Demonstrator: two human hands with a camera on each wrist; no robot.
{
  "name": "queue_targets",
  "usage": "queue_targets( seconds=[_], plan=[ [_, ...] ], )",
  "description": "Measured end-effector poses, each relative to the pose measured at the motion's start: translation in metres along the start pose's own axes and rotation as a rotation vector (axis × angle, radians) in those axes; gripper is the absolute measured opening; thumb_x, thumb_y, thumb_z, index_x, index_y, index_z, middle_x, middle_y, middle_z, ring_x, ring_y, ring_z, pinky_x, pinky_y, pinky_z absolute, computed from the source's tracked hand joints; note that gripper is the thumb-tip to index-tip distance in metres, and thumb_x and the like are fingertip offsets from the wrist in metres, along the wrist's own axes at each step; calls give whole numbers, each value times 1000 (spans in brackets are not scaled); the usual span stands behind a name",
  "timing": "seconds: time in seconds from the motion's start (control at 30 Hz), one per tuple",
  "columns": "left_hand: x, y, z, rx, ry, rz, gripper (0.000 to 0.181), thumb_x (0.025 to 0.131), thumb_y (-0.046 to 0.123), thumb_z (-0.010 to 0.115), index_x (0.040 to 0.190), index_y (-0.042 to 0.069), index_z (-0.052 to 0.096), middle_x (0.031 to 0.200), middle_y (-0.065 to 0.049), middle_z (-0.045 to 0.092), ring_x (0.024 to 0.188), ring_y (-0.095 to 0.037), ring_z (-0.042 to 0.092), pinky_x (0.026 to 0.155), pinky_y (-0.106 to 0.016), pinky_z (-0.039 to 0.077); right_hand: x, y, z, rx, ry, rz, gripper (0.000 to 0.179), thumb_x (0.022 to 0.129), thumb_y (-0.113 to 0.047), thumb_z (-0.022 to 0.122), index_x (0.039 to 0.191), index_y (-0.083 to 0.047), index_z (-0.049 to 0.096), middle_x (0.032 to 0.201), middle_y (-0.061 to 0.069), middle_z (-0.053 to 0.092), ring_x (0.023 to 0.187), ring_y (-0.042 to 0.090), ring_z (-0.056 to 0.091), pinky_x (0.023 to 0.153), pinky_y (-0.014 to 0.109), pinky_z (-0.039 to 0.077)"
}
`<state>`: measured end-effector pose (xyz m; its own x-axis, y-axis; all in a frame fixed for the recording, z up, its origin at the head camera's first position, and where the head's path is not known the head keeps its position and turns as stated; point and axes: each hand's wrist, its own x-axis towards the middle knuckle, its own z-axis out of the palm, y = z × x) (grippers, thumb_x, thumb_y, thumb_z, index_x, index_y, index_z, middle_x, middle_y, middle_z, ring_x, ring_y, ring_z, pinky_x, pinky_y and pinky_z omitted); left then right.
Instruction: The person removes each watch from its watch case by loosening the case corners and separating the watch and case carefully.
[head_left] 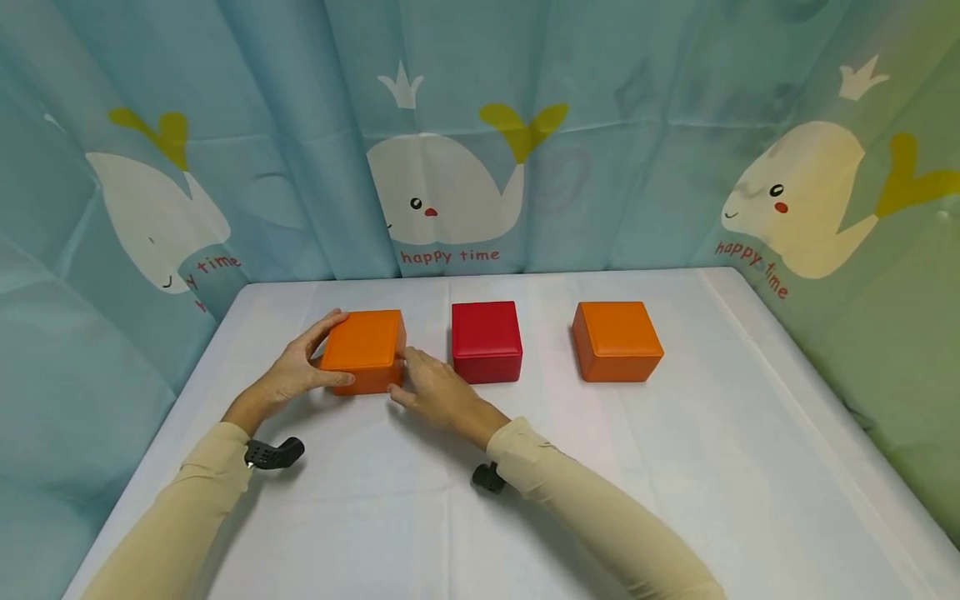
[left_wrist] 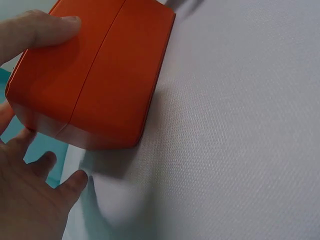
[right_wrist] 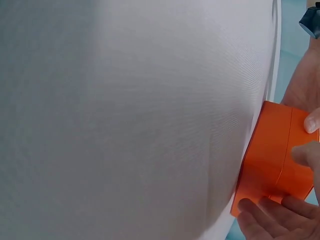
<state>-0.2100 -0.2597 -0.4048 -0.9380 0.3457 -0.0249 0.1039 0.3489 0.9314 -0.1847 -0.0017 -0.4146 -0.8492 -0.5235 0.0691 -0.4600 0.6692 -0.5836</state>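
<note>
An orange box [head_left: 365, 340] with a closed lid and a seam round its sides is at the left of the row. My left hand [head_left: 291, 367] grips it from the left, the thumb on its front face and a finger at the back top corner. In the left wrist view, the thumb [left_wrist: 55, 31] presses above the seam while the lower fingers spread loosely. At the box's right side is my right hand [head_left: 442, 392], its fingers loosely bent along that side. Its thumb [right_wrist: 305, 152] overlaps the front face in the right wrist view; I cannot tell whether it touches.
A red box [head_left: 486, 342] stands just right of my right hand, and another orange box [head_left: 618, 340] farther right. All are on a white-covered table [head_left: 360, 517]. A blue whale-print curtain [head_left: 315, 200] hangs behind the table and along its sides.
</note>
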Motion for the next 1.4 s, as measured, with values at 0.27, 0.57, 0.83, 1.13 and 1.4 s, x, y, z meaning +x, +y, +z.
queue_targets(
  seconds=[0.27,0.57,0.83,1.13,1.4],
  plan=[
    [2,0,-5,10,-12,21,97,81,-2,83,160,4,27,169,-11,6,153,-37,6,117,-59,16,9,-2,3,95,59,0,54,95,-26,74,134,-3,46,132,9,63,118,16,61,99,26,48],
    [5,-5,-9,18,0,5,97,79,-2,85,159,4,32,169,-12,11,152,-39,12,117,-57,20,16,-6,5,190,82,45,55,93,-20,76,134,-2,44,134,12,63,113,16,65,95,23,49],
    [8,-7,-10,44,5,-10,97,78,1,87,159,6,34,168,-11,14,151,-40,16,115,-56,24,21,-4,8,179,116,88,63,87,-23,83,134,1,48,132,12,65,114,17,65,96,25,50],
    [10,-6,-11,63,17,3,94,76,0,88,156,3,38,166,-16,18,149,-42,20,115,-57,25,24,-9,7,12,115,116,58,85,-30,85,128,2,62,114,8,72,93,17,66,87,27,53],
    [15,-5,-13,109,30,0,91,77,6,89,155,4,41,162,-18,27,147,-43,24,116,-56,24,25,-10,7,19,141,158,59,81,-30,89,123,3,65,107,9,73,80,13,64,73,21,52]
  ],
)
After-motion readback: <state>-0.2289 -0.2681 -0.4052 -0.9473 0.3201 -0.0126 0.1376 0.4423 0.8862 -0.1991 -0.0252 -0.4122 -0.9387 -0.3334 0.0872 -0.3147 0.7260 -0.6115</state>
